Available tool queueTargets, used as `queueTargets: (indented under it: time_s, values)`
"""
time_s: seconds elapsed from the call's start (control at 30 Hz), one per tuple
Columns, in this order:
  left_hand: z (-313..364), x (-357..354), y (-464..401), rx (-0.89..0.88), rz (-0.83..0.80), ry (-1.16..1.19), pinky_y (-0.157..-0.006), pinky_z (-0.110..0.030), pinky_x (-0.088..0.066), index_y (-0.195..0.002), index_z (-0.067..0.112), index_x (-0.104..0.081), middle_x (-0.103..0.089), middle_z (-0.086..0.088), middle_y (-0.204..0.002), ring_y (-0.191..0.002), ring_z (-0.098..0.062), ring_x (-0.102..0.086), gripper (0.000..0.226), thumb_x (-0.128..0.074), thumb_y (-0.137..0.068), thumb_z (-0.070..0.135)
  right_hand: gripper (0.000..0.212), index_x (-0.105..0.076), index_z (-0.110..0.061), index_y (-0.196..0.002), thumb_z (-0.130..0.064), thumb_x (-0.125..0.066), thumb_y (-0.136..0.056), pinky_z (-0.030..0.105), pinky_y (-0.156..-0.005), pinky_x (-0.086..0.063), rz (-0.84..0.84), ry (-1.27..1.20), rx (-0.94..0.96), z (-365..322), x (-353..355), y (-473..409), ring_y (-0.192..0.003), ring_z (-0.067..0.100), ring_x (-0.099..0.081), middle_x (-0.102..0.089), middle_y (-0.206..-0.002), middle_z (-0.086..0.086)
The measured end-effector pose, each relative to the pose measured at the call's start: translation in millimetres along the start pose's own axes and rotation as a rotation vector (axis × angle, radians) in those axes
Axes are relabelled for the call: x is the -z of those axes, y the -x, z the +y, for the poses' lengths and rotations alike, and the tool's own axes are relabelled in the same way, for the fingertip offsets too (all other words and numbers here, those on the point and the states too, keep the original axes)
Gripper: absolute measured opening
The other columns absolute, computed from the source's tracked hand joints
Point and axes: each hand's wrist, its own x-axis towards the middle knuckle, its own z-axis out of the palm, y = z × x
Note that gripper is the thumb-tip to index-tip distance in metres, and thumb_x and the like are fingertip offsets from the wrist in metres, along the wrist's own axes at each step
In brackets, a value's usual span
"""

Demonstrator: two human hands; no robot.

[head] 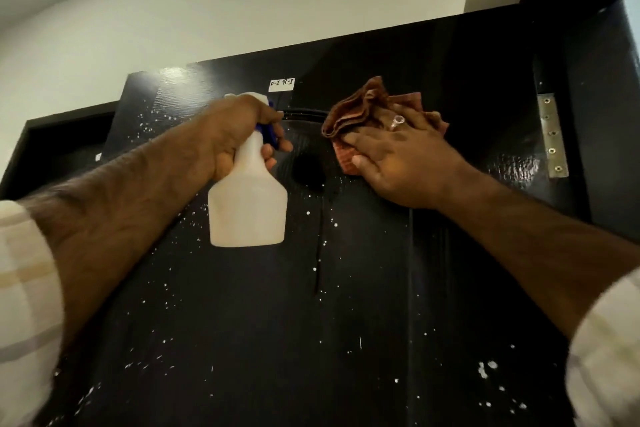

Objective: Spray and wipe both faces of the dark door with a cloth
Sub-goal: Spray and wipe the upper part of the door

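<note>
The dark door (346,322) fills the lower view, speckled with white spots and streaked by a wet run below a damp patch. My left hand (235,135) grips the neck of a white spray bottle (247,204) with a blue trigger, held up close to the door's upper part. My right hand (398,163) presses a crumpled brown cloth (360,111) flat against the door near its top, fingers spread and straight. A ring shows on one finger.
A small white label (281,84) is stuck near the door's top edge. A metal hinge (552,135) runs along the door's right side beside the dark frame (609,114). White wall (207,10) rises above; another dark frame (59,146) is at left.
</note>
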Motion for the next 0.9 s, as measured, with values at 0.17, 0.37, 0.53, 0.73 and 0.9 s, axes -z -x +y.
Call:
queueTargets:
  time_s: [0.17,0.37,0.53,0.73,0.9]
  values:
    - [-4,-15,4,0.016,-0.056,0.023,-0.054,-0.029,-0.055,-0.09,0.01,-0.068,-0.079,-0.014,-0.097,-0.046,-0.01,-0.055,0.024,-0.063,-0.102,0.03,0.062,-0.041,-0.026,-0.161,-0.053,-0.025,-0.107,0.056,-0.131,-0.017,0.096,-0.037,-0.273,-6,-3,76,-0.159,0.03,-0.03,-0.05,-0.163,0.001]
    - [-15,-8,0,0.046,-0.05,0.001,-0.058,-0.032,-0.056,-0.095,0.009,-0.072,-0.081,-0.017,-0.108,-0.048,-0.011,-0.058,0.024,-0.065,-0.101,0.031,0.06,-0.046,-0.018,-0.157,-0.043,-0.031,-0.105,0.056,-0.13,-0.013,0.186,-0.074,-0.364,-25,-17,76,-0.155,0.034,-0.034,-0.056,-0.157,0.006]
    - [-25,21,-5,0.04,0.033,-0.019,-0.056,-0.03,-0.056,-0.093,0.009,-0.071,-0.081,-0.018,-0.106,-0.046,-0.011,-0.057,0.022,-0.065,-0.1,0.029,0.06,-0.033,-0.032,-0.165,-0.047,-0.024,-0.108,0.05,-0.132,0.002,0.03,-0.076,-0.141,-32,-5,-2,-0.164,0.027,-0.016,-0.039,-0.171,-0.003]
    - [-33,74,-12,0.062,0.096,-0.032,-0.054,-0.03,-0.055,-0.097,0.009,-0.07,-0.078,-0.015,-0.094,-0.047,-0.012,-0.056,0.018,-0.064,-0.1,0.026,0.058,-0.025,-0.035,-0.169,-0.045,-0.034,-0.112,0.045,-0.132,0.01,0.001,-0.098,-0.032,-68,-1,-79,-0.167,0.022,-0.002,-0.018,-0.179,-0.001]
    - [-41,130,-29,0.039,0.123,-0.047,-0.051,-0.03,-0.055,-0.101,0.007,-0.069,-0.079,-0.015,-0.091,-0.044,-0.013,-0.056,0.018,-0.064,-0.099,0.024,0.057,-0.024,-0.036,-0.169,-0.043,-0.034,-0.113,0.044,-0.131,0.013,-0.024,-0.112,-0.011,-120,-4,-125,-0.167,0.022,0.003,-0.013,-0.18,0.0]
